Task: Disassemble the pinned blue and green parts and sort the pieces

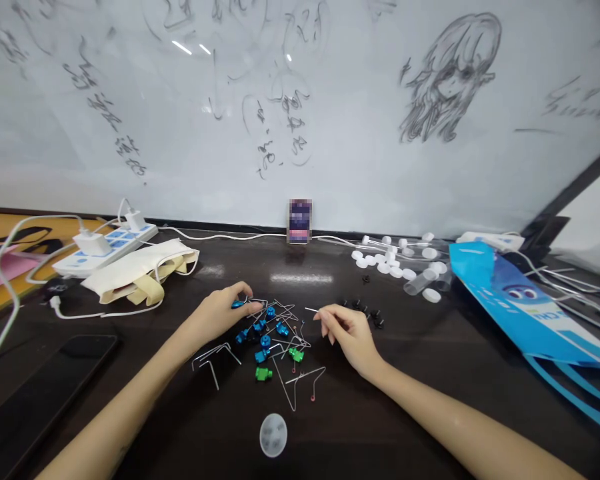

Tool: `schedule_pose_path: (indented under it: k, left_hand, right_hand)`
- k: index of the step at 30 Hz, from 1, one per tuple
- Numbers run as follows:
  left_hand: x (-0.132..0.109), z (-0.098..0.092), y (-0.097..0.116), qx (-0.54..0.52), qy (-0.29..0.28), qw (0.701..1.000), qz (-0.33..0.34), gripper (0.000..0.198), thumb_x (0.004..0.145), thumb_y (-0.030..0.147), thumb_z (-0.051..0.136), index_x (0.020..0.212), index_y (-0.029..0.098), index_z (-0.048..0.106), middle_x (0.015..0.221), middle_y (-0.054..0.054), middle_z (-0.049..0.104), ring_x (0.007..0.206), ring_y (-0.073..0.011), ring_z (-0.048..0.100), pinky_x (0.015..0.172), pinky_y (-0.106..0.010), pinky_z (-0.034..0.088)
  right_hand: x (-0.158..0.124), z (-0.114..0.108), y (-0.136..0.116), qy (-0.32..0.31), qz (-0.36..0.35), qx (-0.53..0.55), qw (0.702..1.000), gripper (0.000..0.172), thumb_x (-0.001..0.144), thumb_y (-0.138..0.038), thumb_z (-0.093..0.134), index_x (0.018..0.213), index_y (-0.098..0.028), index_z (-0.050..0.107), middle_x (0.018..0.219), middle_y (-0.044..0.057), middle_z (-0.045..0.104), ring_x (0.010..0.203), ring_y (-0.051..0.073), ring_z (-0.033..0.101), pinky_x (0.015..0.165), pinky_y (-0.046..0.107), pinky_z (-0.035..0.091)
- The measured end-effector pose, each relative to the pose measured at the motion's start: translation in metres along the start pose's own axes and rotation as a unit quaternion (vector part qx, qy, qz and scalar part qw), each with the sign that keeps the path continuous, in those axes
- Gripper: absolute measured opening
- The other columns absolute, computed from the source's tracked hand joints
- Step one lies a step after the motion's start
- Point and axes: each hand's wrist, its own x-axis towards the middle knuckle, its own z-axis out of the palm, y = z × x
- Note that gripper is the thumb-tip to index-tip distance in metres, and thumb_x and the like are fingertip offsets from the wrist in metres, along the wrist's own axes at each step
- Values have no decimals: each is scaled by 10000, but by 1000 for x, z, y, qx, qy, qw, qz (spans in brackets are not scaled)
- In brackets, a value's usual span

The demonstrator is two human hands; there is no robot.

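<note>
My left hand rests on the dark table, its fingers pinched on a small blue metal piece at the edge of a pile. My right hand is closed in a pinch on a thin bent wire that points left. Between the hands lies a heap of blue knurled pieces, two green ones and several bent wires. A few small black pieces lie just beyond my right hand.
A round translucent lid lies near me. Far right are white caps and clear tubes and a blue bag. At left sit a cream cloth bag, a power strip with chargers and a black phone. A whiteboard rises behind.
</note>
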Motion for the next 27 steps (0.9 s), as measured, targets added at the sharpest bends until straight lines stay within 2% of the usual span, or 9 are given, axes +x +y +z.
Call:
schedule_pose_path:
  k: [3, 6, 9, 13, 16, 20, 23, 25, 27]
  left_hand:
    - [2, -12, -9, -83, -48, 995, 10, 302, 785, 464, 557, 864, 182, 628, 768, -27, 666, 703, -193, 602, 666, -277, 433]
    - [5, -18, -15, -167, -82, 982, 29, 224, 763, 394, 612, 798, 174, 641, 891, -55, 696, 905, -210, 612, 830, -308, 428]
    - [5, -16, -16, -220, -86, 972, 11, 203, 741, 372, 651, 808, 183, 679, 994, -62, 692, 1009, -225, 587, 891, -337, 403]
    - [7, -8, -18, -132, -49, 990, -5, 237, 691, 379, 678, 811, 181, 728, 826, -36, 676, 778, -198, 583, 706, -293, 408]
    - [7, -9, -21, -86, -82, 993, -7, 216, 654, 354, 682, 750, 164, 719, 612, 4, 599, 611, -162, 534, 576, -254, 369]
    - [6, -15, -24, -97, -119, 987, -38, 194, 631, 305, 670, 766, 167, 657, 617, 12, 611, 579, -161, 554, 539, -241, 394]
    - [7, -15, -26, -56, -53, 996, -32, 166, 673, 288, 624, 800, 182, 638, 657, -3, 640, 606, -181, 580, 573, -263, 412]
    - [9, -13, -27, 16, 6, 1000, 11, 154, 691, 223, 594, 826, 193, 661, 731, -20, 651, 688, -201, 592, 650, -290, 418]
    - [11, -7, -28, 90, 26, 993, 70, 219, 670, 132, 588, 852, 206, 686, 824, -39, 640, 801, -222, 577, 746, -319, 410]
  right_hand:
    - [0, 0, 1, -3, 3, -2, 1000, 305, 912, -396, 490, 810, -166, 662, 577, -10, 551, 466, 105, 468, 494, 232, 372]
    - [0, 0, 1, -5, 3, -7, 1000, 319, 913, -411, 482, 812, -168, 662, 574, -9, 552, 463, 107, 468, 490, 235, 374]
    - [0, 0, 0, -7, 4, -8, 1000, 329, 911, -421, 480, 807, -170, 664, 570, -10, 550, 462, 109, 469, 487, 236, 377]
    - [0, 0, 0, -11, 6, -6, 1000, 321, 910, -413, 489, 800, -167, 664, 565, -13, 550, 458, 107, 470, 484, 232, 369]
    - [0, 0, 0, -15, 6, -6, 1000, 315, 910, -406, 491, 802, -166, 664, 566, -14, 548, 457, 105, 467, 487, 232, 368]
    - [0, 0, 0, -15, 3, -6, 1000, 314, 911, -403, 491, 802, -166, 665, 576, -11, 554, 455, 105, 465, 488, 234, 368]
    - [0, 0, 0, -14, 2, -6, 1000, 318, 910, -409, 491, 798, -168, 666, 574, -12, 557, 456, 107, 470, 488, 233, 368]
    - [0, 1, 0, -17, 4, -5, 1000, 317, 909, -410, 492, 798, -168, 665, 571, -12, 557, 456, 108, 471, 488, 233, 368]
    - [0, 1, 1, -17, 6, -5, 1000, 314, 908, -408, 492, 800, -169, 665, 569, -12, 555, 457, 110, 468, 490, 234, 369]
